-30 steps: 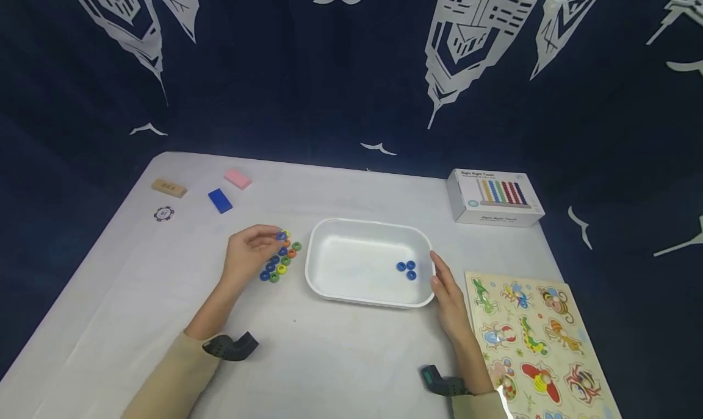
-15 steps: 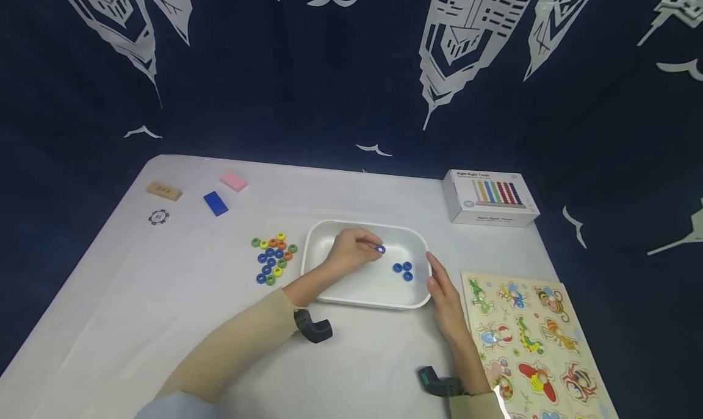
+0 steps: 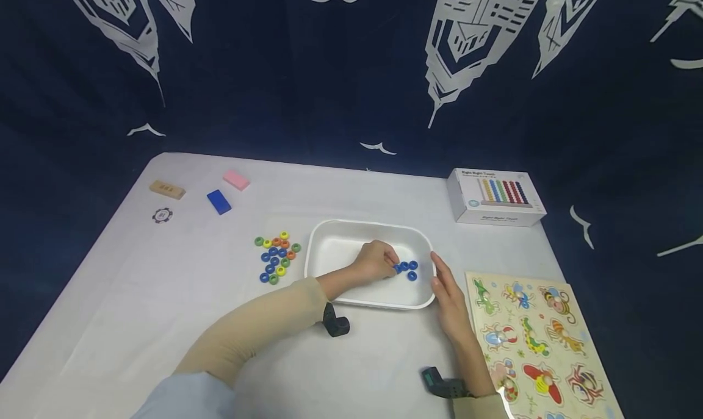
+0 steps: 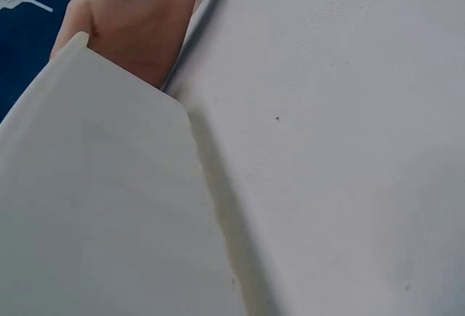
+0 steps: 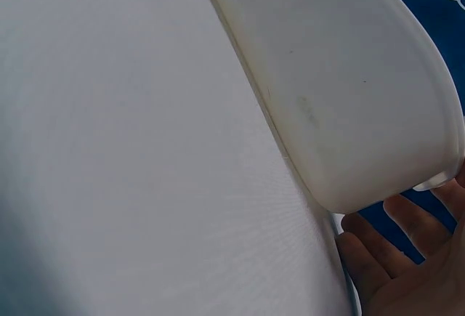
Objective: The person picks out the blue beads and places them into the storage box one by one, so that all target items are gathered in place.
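Note:
In the head view my left hand [image 3: 376, 260] reaches into the white tray [image 3: 351, 297]. Its fingertips pinch a blue bead [image 3: 398, 269] low over the tray floor, beside several other blue beads [image 3: 412, 276]. My right hand [image 3: 450, 294] lies along the tray's right end, fingers extended against the rim. The right wrist view has its fingers [image 5: 414, 229] spread beside the outer tray wall [image 5: 349, 91]. Past the tray's corner in the left wrist view, the right hand [image 4: 134, 25] shows again. The left fingers are hidden from that camera.
Several mixed-colour beads [image 3: 276, 259] lie left of the tray. Farther back are a blue block [image 3: 219, 202], a pink block [image 3: 236, 180], a wooden block [image 3: 167, 189] and a round chip [image 3: 162, 215]. At right are a white box [image 3: 494, 198] and an insect puzzle board [image 3: 540, 340].
My left hand has picked a blue bead from the loose group, carried it rightward over the tray rim, and lowered it beside the other blue beads. The right hand stays at the tray's end.

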A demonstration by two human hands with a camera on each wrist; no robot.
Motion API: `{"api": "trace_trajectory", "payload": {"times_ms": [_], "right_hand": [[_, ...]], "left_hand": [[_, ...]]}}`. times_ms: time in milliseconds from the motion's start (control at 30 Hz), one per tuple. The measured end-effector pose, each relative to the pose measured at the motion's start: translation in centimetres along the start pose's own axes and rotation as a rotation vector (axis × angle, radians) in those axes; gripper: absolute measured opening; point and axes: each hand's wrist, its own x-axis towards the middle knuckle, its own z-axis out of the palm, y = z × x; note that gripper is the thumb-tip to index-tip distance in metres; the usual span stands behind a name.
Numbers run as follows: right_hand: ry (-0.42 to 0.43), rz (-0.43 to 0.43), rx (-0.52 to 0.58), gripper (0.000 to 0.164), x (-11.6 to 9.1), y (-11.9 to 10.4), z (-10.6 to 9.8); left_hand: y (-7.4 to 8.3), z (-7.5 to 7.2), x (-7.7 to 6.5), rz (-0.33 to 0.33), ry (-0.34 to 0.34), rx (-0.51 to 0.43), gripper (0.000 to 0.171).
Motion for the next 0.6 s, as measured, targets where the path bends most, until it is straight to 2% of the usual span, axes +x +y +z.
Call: {"api": "trace_trajectory", "payload": {"times_ms": [167,300,400,500,600], "right_hand": [[-0.001,0.015,0.003,0.043,-0.7,-2.6,0.0],[-0.006,0.013,0.008,0.043,-0.7,-2.6,0.2],[-0.009,0.015,0.009,0.043,-0.7,-2.4,0.2],[-0.005,0.015,0.022,0.043,-0.5,-1.8,0.2],[-0.005,0.027,0.019,0.043,-0.1,-0.8,0.0]], "left_hand": [[0.6,-0.3,-0.6,0.011,-0.065,0.039,0.028],[1.2,-1.0,-2.0,0.05,-0.049,0.11,0.029],[2.0,-2.2,-4.1,0.16,0.022,0.11,0.03],[2.5,-3.8,-6.9,0.296,0.109,0.04,0.03],[1.9,-5.8,-9.6,0.398,0.204,-0.059,0.03]]}}
